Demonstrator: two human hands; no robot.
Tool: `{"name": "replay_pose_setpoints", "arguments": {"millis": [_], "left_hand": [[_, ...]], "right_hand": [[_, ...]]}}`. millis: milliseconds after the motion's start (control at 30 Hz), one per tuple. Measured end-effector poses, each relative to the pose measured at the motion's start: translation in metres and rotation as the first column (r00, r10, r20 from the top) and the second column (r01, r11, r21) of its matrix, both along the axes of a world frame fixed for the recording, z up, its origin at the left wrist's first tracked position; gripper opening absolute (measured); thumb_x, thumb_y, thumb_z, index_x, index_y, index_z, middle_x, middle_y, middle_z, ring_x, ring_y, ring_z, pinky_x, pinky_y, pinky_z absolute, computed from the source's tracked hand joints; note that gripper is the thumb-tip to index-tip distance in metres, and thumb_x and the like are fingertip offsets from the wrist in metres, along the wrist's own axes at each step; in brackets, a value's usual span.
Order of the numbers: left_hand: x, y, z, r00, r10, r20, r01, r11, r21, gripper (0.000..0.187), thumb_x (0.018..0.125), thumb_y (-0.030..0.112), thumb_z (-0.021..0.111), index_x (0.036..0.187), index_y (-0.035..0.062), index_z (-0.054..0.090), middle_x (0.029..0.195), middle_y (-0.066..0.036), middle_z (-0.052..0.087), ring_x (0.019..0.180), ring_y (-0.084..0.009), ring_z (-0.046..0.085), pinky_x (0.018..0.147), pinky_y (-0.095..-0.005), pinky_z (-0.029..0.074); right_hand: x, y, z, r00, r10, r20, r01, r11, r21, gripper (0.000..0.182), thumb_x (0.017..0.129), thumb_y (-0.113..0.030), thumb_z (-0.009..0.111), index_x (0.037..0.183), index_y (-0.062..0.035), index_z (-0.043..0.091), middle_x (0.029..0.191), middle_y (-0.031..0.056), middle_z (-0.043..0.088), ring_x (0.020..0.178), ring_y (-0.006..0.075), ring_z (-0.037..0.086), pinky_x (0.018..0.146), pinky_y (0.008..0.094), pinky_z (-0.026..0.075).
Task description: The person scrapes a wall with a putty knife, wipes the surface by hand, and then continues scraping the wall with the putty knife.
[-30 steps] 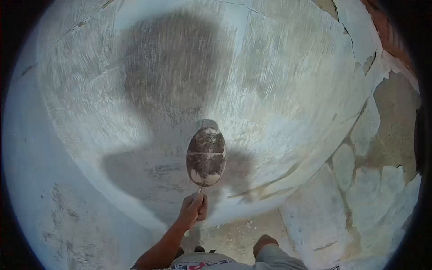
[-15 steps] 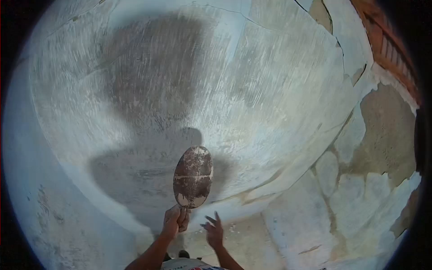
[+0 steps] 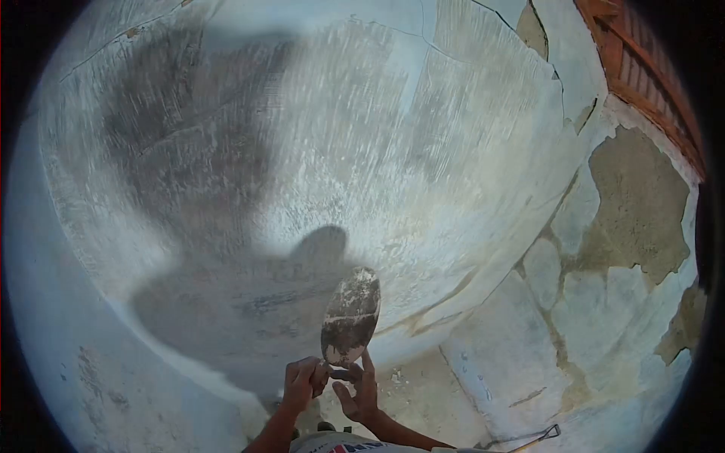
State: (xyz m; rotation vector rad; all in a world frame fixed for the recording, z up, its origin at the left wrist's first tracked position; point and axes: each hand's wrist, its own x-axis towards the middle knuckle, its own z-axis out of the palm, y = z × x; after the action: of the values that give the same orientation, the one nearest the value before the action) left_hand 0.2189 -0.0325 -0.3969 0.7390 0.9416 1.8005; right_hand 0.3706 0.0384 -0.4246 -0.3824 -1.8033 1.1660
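Observation:
An oval, flat, paddle-like piece (image 3: 351, 315), dark brown with worn whitish patches and a pale line across its middle, stands tilted in front of a pale plaster surface (image 3: 362, 174). My left hand (image 3: 306, 381) is closed around its lower end, which the fingers hide. Close on the right, my right hand (image 3: 361, 392) has its fingers apart, the longest reaching up beside the oval's lower edge. Something dark and short shows between both hands; I cannot tell what it is.
Dark shadows fall across the brushed plaster ahead. Peeled coating bares a brown patch (image 3: 638, 200) at right. Reddish beams (image 3: 642, 64) are at the upper right. A tool with a D-shaped grip (image 3: 551, 432) lies at the lower right, and a crack (image 3: 113, 57) runs along the upper left.
The oval piece has moved right and down and tilted to the right. My left hand moved slightly right; my right hand came in beside the oval's lower end. The view has shifted.

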Motion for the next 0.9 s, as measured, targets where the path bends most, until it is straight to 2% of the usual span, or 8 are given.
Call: {"name": "replay_pose_setpoints", "arguments": {"millis": [100,333,433,600,667,767,833,900], "left_hand": [[-0.014,-0.011,0.009,0.999,0.037,0.021,-0.035,0.996,-0.08,0.042,0.112,0.025,0.046,0.082,0.0015,0.062,0.061,-0.003,0.051,0.044,-0.0095,0.038,0.042,-0.0291,0.028],[-0.041,-0.024,0.014,0.993,0.11,-0.044,-0.113,0.991,-0.066,0.044,0.113,0.032,0.048,0.084,0.0022,0.063,0.063,-0.001,0.053,0.047,-0.0085,0.04,0.044,-0.029,0.029],[-0.044,-0.022,0.003,0.962,0.161,-0.218,-0.171,0.985,-0.023,0.045,0.114,0.03,0.047,0.08,0.0039,0.058,0.066,-0.001,0.053,0.052,-0.008,0.042,0.047,-0.0285,0.031],[-0.048,-0.022,0.001,0.942,0.236,-0.239,-0.197,0.964,0.178,0.042,0.114,0.024,0.046,0.077,0.0047,0.054,0.07,0.0,0.054,0.061,-0.0075,0.047,0.053,-0.0291,0.035],[-0.057,-0.03,0.001,0.926,0.202,-0.319,-0.182,0.979,0.093,0.04,0.113,0.023,0.047,0.078,0.0041,0.056,0.074,0.0,0.057,0.064,-0.0082,0.048,0.055,-0.0297,0.037],[-0.062,-0.03,-0.005,0.94,0.166,-0.299,-0.154,0.986,0.064,0.04,0.113,0.023,0.046,0.081,0.0025,0.059,0.076,-0.001,0.059,0.065,-0.0097,0.05,0.058,-0.0306,0.04],[-0.058,-0.03,0.005,0.865,0.256,-0.433,-0.231,0.967,0.11,0.041,0.113,0.023,0.044,0.083,0.0008,0.062,0.075,-0.002,0.06,0.066,-0.011,0.052,0.059,-0.0315,0.042],[-0.059,-0.026,-0.005,0.918,0.201,-0.341,-0.18,0.979,0.092,0.042,0.113,0.025,0.044,0.086,-0.0005,0.064,0.076,-0.005,0.062,0.067,-0.0134,0.056,0.06,-0.0335,0.044]], "right_hand": [[-0.02,-0.019,0.004,0.997,-0.077,-0.021,0.075,0.994,-0.085,0.106,0.1,-0.008,0.074,0.168,0.0014,-0.007,0.136,0.0293,0.064,0.123,0.0365,0.07,0.102,0.0478,0.057],[-0.046,-0.015,0.046,0.983,-0.118,0.141,0.07,0.949,0.307,0.116,0.098,-0.013,0.077,0.164,0.0047,-0.016,0.139,0.0294,0.061,0.124,0.0367,0.068,0.105,0.0483,0.055],[-0.065,-0.034,0.059,0.984,-0.133,0.121,0.101,0.965,0.241,0.107,0.098,-0.02,0.079,0.167,0.0047,0.001,0.144,0.0309,0.058,0.125,0.0369,0.069,0.104,0.0466,0.056],[-0.087,-0.05,0.048,0.995,-0.062,0.083,0.066,0.997,-0.039,0.11,0.101,-0.02,0.074,0.167,0.001,-0.012,0.151,0.0301,0.054,0.136,0.0375,0.062,0.111,0.0473,0.051],[-0.088,-0.05,0.051,0.993,-0.023,0.113,0.029,0.998,-0.048,0.113,0.1,-0.012,0.073,0.167,-0.0032,-0.019,0.148,0.0295,0.058,0.133,0.0359,0.064,0.115,0.0472,0.047],[-0.092,-0.052,0.049,0.995,0.0,0.097,0.007,0.997,-0.073,0.112,0.102,-0.024,0.074,0.166,0.0026,-0.014,0.163,0.0348,0.036,0.141,0.0406,0.057,0.113,0.0475,0.05],[-0.098,-0.052,0.043,0.995,-0.047,0.086,0.049,0.998,-0.03,0.112,0.102,-0.024,0.073,0.166,0.0026,-0.015,0.165,0.0357,0.031,0.141,0.0413,0.057,0.113,0.0475,0.05],[-0.103,-0.05,0.033,0.994,-0.082,0.073,0.082,0.997,-0.001,0.112,0.102,-0.024,0.073,0.166,0.0026,-0.015,0.166,0.036,0.027,0.141,0.0418,0.057,0.113,0.0479,0.05]]}}
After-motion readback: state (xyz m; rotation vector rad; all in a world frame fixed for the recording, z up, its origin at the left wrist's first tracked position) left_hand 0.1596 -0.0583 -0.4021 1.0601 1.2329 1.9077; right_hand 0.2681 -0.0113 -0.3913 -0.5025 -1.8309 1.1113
